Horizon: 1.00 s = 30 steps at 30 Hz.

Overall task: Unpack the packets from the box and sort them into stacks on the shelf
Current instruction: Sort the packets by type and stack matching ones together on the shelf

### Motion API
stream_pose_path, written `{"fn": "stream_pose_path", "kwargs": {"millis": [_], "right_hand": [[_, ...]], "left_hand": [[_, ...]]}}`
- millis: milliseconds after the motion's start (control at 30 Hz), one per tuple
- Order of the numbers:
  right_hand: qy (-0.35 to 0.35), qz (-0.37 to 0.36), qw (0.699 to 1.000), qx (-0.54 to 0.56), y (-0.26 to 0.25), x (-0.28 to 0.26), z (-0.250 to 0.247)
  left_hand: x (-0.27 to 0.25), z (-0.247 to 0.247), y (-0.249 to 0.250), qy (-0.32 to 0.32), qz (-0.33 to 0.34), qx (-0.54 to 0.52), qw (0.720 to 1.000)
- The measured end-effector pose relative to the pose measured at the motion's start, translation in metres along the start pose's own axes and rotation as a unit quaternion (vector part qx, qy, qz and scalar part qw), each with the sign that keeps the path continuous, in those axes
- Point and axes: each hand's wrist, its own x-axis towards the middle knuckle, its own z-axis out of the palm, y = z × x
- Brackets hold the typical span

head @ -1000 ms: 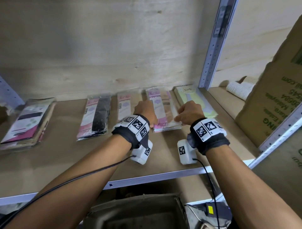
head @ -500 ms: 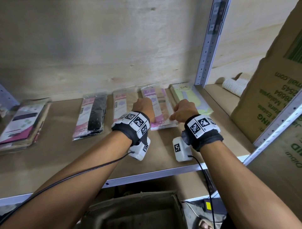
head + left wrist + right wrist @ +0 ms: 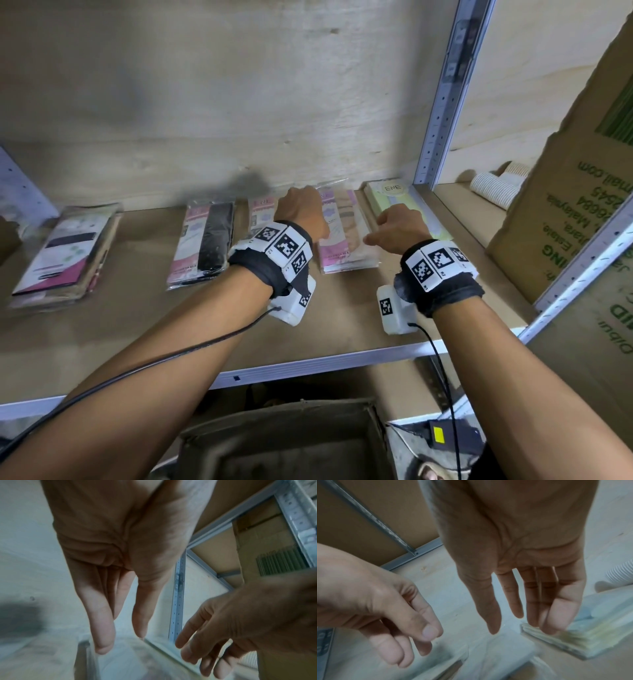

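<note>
A stack of pink and beige packets lies on the wooden shelf between my two hands. My left hand hovers at the stack's left side, and in the left wrist view its fingers point straight down over a clear packet edge, holding nothing. My right hand is at the stack's right side, fingers straight and empty. A pale green packet stack lies just right of it. Whether either hand touches the packets cannot be told. The open cardboard box stands below the shelf.
Further left lie a pink packet, a black and pink packet and a taller stack. A metal upright bounds the bay on the right. Beyond it are paper cups and a large carton.
My left hand has moved farther back along the left side of the pink and beige stack. The right hand stays near the stack's right edge.
</note>
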Motion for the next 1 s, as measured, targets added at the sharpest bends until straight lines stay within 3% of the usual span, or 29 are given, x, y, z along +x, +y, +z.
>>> {"fn": "stream_pose_path", "kwargs": {"millis": [167,267,433,633,833,1000], "right_hand": [[0.027,-0.115,0.990,0.072,-0.008,-0.013,-0.002],[-0.021,-0.171,0.978,0.120,-0.021,-0.032,0.012],[-0.110,-0.187,0.952,0.216,-0.060,-0.057,0.043],[-0.202,-0.227,0.924,0.233,-0.160,-0.067,0.095],[-0.267,-0.207,0.919,0.203,-0.240,-0.065,0.175],[-0.297,-0.180,0.910,0.228,-0.290,-0.072,0.226]], "left_hand": [[-0.013,-0.043,-0.035,0.069,-0.011,-0.170,0.983],[-0.025,-0.058,-0.086,0.101,-0.038,-0.237,0.965],[-0.044,-0.075,-0.183,0.144,-0.118,-0.326,0.927],[-0.056,-0.106,-0.279,0.182,-0.203,-0.328,0.904],[-0.076,-0.120,-0.336,0.208,-0.226,-0.220,0.926],[-0.086,-0.125,-0.375,0.188,-0.250,-0.217,0.925]]}}
